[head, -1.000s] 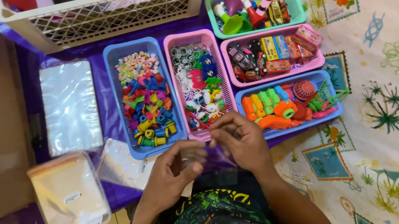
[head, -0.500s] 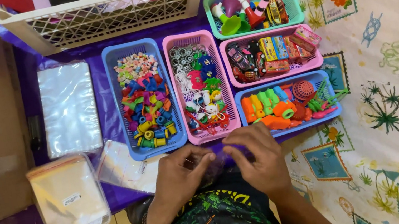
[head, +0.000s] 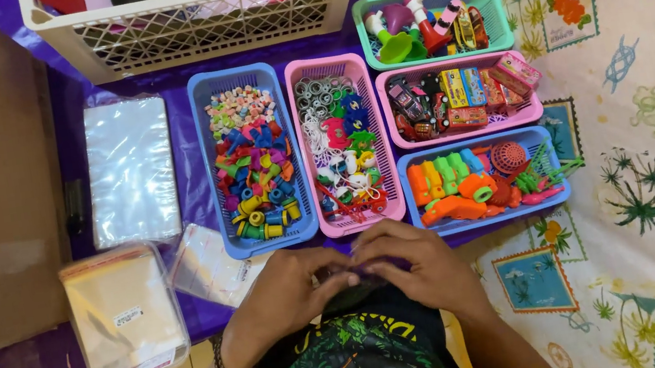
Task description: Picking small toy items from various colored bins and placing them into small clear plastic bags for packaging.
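Big white crate [head: 196, 16] up top, then five trays of little toys, blue tray [head: 211, 167] and pink tray [head: 378, 141] nearest. Flat stack of clear bags [head: 130, 171] looks barely touched. Left hand [head: 284, 296] and right hand [head: 420, 270] are curled together over a small see-through bag [head: 357, 278] at the lap, contents hidden.

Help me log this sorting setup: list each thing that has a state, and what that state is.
left hand: closed on something small, hidden.
right hand: closed against the left.
blue tray: open, full of small coloured pieces.
pink tray: open, filled.
white basket: open, holding items.
clear bag stack: lying flat.
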